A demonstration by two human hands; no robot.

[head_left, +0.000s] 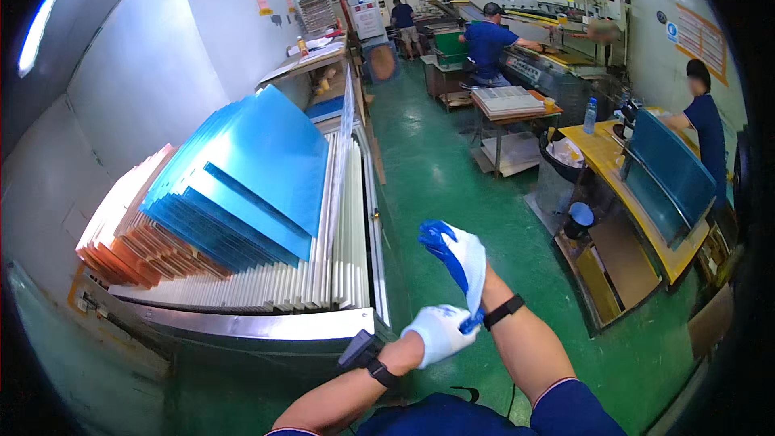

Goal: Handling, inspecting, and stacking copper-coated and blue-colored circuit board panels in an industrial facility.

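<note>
My left hand [440, 334], in a white glove with blue-coated fingers, pinches the cuff of the work glove [470, 262] on my right arm. That glove is white on the back and blue over the palm, and its cuff is drawn toward the wrist. Inside it, my right hand [452, 252] is raised with the fingers stretched out and holds nothing. A black strap [504, 312] circles my right wrist. Another strap with a small dark box [361, 349] sits on my left wrist. Both hands are above the green floor, apart from the racked panels at the left.
A metal-edged rack [266, 324] holds upright white slats, blue sheets [258, 161] and orange-brown panels [145, 226]. At right stands a yellow-topped table [601, 153] with a blue-filmed screen frame [670, 173]. A co-worker [706, 133] stands behind it; another [488, 44] works at a machine. A cart [508, 105] carries stacked sheets.
</note>
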